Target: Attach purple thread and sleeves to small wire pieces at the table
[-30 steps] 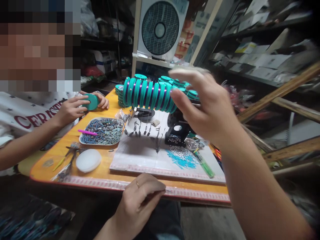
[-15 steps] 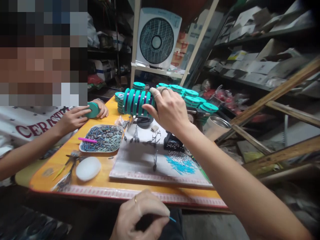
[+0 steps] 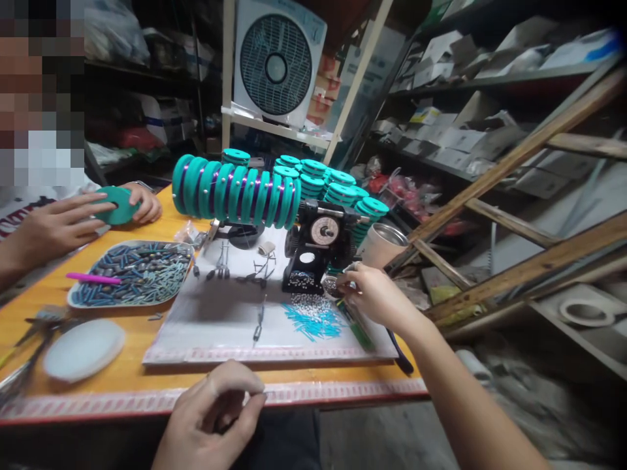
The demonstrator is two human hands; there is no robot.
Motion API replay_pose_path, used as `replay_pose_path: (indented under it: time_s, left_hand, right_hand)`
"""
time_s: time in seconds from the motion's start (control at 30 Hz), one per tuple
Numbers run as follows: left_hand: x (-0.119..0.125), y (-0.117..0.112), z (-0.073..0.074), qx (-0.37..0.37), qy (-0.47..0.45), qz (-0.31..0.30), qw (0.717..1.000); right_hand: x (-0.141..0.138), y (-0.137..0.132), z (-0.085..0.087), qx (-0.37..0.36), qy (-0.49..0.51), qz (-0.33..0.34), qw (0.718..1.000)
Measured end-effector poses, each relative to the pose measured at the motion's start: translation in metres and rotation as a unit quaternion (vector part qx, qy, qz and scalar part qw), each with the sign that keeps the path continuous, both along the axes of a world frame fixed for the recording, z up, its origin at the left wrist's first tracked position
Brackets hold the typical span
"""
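The right hand [image 3: 375,297], fingers pinched together, is held beside the small silver dish [image 3: 333,285] at its 9 o'clock on the tabletop [image 3: 147,378], while the left hand [image 3: 210,418] is curled shut on something hidden, farther away at 7 o'clock.

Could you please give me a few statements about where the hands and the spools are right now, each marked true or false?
1. The right hand is low on the table beside the black winder. True.
2. The left hand grips the row of teal spools. False: it is at the near table edge, fingers pinched together, apart from the spools.
3. The spool row lies sideways, raised above the white mat. True.
4. The tray of beads sits to the right of the winder. False: it sits to its left.
5. A co-worker's hand touches a teal disc. True.
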State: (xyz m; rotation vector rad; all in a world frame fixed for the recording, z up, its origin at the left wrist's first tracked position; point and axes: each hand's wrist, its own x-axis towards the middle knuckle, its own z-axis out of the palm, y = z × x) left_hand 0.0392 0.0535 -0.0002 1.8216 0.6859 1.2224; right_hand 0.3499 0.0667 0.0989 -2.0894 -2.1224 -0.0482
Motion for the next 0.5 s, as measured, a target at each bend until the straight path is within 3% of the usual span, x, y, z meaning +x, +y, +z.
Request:
replay_pose_path:
  time_s: [0.17, 0.5]
  left_hand:
    - [-0.002, 0.004, -0.003, 0.010, 0.025, -0.010, 1.000]
    - [-0.002, 0.000, -0.002, -0.005, 0.040, 0.011, 0.999]
  right_hand:
    - [-0.003, 0.019, -0.011, -0.033, -0.020, -0.022, 0.999]
    - [0.003, 0.013, -0.022, 0.000, -0.017, -0.049, 0.999]
